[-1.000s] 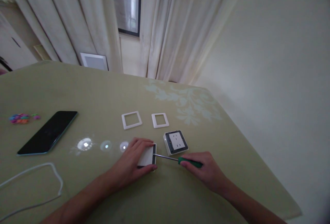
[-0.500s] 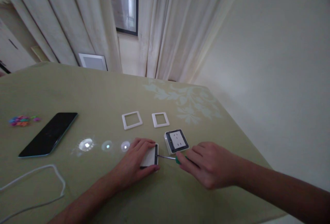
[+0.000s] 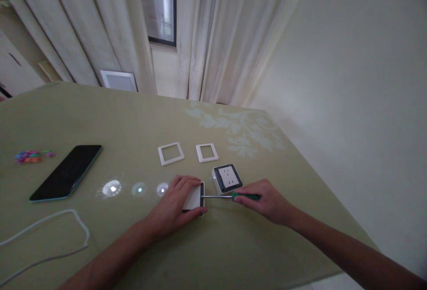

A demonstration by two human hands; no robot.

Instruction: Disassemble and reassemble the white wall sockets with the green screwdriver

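Note:
My left hand point(image 3: 178, 201) is wrapped round a white switch or socket unit point(image 3: 192, 199) with a dark border, holding it down on the table; its face is partly covered by my fingers. In my right hand point(image 3: 267, 201) is a screwdriver point(image 3: 247, 196) with a green handle, gripped from the side. Its metal shaft lies nearly level, and the tip touches the dark right-hand edge of the unit. Just behind the shaft sits a wall socket point(image 3: 229, 178) on a white box, slots facing up. Two white square frames, a left one point(image 3: 162, 156) and a right one point(image 3: 199, 153), lie farther back.
A black tablet or large phone point(image 3: 63, 174) lies at the left, near small colourful pieces point(image 3: 28, 156). A white cable point(image 3: 82, 223) loops at the front left. The table point(image 3: 133, 121) is covered in green; curtains point(image 3: 230, 36) and a wall point(image 3: 360, 103) stand behind and to the right.
The screwdriver has swung level and my right hand has shifted back, showing more of the green handle. My left hand keeps its hold on the unit. The view has shifted slightly.

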